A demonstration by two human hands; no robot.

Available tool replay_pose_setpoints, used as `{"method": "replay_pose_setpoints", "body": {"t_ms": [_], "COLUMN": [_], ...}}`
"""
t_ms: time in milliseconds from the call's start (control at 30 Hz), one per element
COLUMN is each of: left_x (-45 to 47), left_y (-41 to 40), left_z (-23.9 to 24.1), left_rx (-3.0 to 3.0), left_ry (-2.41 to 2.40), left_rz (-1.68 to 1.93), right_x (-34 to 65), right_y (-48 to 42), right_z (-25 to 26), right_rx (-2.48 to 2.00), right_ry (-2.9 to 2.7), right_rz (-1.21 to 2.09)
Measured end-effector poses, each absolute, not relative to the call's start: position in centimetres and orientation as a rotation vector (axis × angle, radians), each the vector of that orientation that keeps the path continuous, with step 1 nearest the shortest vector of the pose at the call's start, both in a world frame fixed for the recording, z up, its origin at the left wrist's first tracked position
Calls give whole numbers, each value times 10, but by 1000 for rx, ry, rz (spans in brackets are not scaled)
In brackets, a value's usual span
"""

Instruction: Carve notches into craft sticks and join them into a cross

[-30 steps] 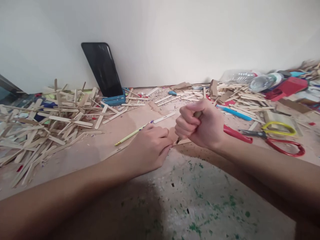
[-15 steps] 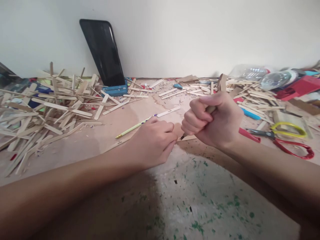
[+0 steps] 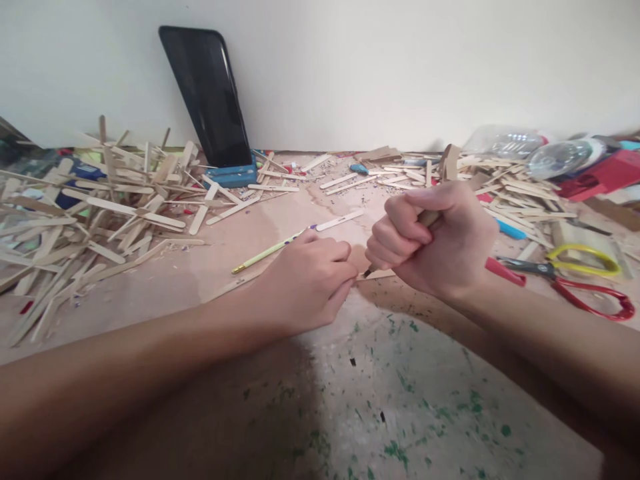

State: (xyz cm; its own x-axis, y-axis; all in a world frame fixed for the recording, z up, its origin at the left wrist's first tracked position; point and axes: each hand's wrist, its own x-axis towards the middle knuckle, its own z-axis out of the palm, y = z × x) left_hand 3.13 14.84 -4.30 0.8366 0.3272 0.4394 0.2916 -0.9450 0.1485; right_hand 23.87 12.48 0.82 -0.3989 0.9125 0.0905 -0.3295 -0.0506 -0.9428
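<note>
Craft stick (image 3: 383,274) lies flat on the tabletop (image 3: 360,400), between the two hands, mid-view; only a short pale strip shows, rest covered. Left hand (image 3: 313,280) curled, fingers bunched at the strip's left end, seemingly pinning it; exact contact hidden. Right hand (image 3: 435,240) fisted round a dark-tipped tool (image 3: 369,271), thumb over the top of the handle, tip slanting down to the stick just beside the left fingertips. Tool type can't be made out.

Doing it well, as I judge: keep the stick pressed flat so it can't pivot, steady the right fist, put on pressure gradually. Main risk is a slip, since the tip sits so near the left fingers; angle it away from them or shift the left grip back a little. Thin wood could split if forced.

Versus one second ago: view tipped lower, so the phone (image 3: 207,100) sits higher in frame. Right fist now covers more of the blue pen (image 3: 510,229) and the red handle (image 3: 506,271). Both grips look the same, tip still next to the left fingertips. Pencil (image 3: 265,255) still lies behind the left hand; no other clear change.
</note>
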Motion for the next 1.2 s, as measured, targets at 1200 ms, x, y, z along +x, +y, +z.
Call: {"method": "replay_pose_setpoints", "body": {"t_ms": [1200], "left_x": [30], "left_y": [149], "left_z": [-48], "left_rx": [2884], "left_ry": [544], "left_rz": [624], "right_x": [216], "right_y": [122], "right_z": [4], "right_rx": [-798], "right_ry": [-1236], "right_rz": [1448]}}
